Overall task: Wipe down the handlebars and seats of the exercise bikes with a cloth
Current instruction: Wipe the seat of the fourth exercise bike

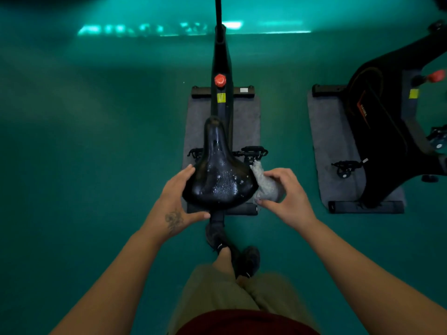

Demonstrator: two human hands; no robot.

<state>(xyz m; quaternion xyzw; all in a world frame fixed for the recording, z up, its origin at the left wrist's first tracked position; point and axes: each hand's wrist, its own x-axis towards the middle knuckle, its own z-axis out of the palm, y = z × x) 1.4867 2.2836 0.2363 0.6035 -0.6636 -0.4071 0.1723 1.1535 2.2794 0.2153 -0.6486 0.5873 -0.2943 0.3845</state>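
**Wet saddle, bunched cloth at its right edge**

At the centre of the head view, the black bike saddle point(219, 170) sits on its post above a grey floor mat point(244, 117), its broad rear nearest the person. Droplets and a glossy film cover the rear half, so the surface will likely be slippery under the fingers; the shell looks firm with some padding, and fixed in place, so it should take pressure without shifting much.

The grey cloth point(264, 183) is soft and light, bunched into a wad touching the saddle's right rear edge. The right hand point(287, 197) grips it, fingers curled over the top. The left hand point(180, 195) is spread, fingers and thumb bracing the saddle's left rear rim. That rim seems the sensible place to steady it.

Beyond the saddle nose, the frame carries a red knob point(220, 80). The handlebars are probably out of frame. A second exercise bike point(391, 122) stands well apart to the right.
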